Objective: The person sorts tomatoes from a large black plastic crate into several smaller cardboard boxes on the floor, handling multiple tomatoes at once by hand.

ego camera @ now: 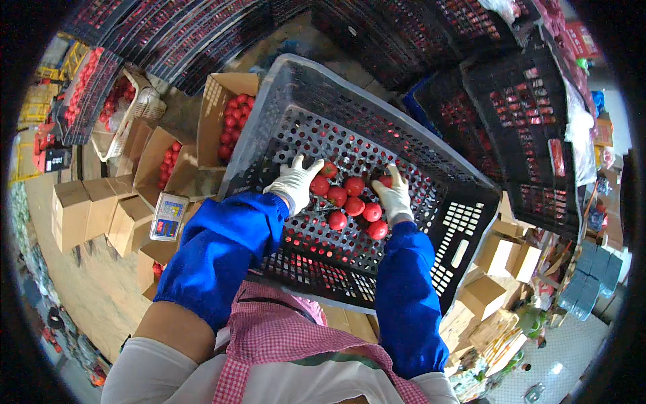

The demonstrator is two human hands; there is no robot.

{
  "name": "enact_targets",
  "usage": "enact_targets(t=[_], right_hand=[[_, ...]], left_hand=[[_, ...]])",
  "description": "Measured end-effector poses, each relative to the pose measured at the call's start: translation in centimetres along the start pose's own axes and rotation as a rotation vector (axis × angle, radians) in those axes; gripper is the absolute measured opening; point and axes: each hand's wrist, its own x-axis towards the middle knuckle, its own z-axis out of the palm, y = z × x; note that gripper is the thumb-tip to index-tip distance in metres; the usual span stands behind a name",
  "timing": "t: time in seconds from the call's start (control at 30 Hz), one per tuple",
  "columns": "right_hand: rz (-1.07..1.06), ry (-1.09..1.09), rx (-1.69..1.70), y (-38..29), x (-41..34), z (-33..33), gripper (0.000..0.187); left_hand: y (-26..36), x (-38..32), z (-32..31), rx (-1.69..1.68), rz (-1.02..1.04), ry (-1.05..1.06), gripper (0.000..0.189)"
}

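Note:
Before me is a large black plastic crate point(456, 242) with a perforated floor, and several red tomatoes point(354, 206) lie loose near its middle. Through the holes in the floor, more red shows beneath. My left hand point(298, 183), in a white glove, reaches into the crate at the left of the tomatoes, fingers spread and touching or close beside the nearest ones. On the right side my right hand point(394, 194), also white-gloved, has its thumb and fingers around a partly hidden tomato point(386, 181). Blue sleeves cover both forearms.
Left of the crate stand open cardboard boxes point(212, 121) holding red tomatoes, with a scale point(169, 217) beside them. A white basket point(148, 106) is farther left. Tall stacks of black crates point(530, 136) rise behind and to the right. Small cardboard boxes point(482, 295) lie at the lower right.

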Motion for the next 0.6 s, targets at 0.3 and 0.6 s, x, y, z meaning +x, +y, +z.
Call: enact_targets(t=[0.3, 0.6], right_hand=[[-0.193, -0.273, 0.1, -2.5, -5.2, 1.3, 0.043], [0.274, -0.214, 0.495, 7.7, -6.9, 2.7, 0.053]], left_hand=[[-1.2, 2.9, 2.4, 0.245, 0.199, -0.08, 0.104], [-3.0, 3.5, 5.0, 0.023, 0.389, -0.201, 0.097]])
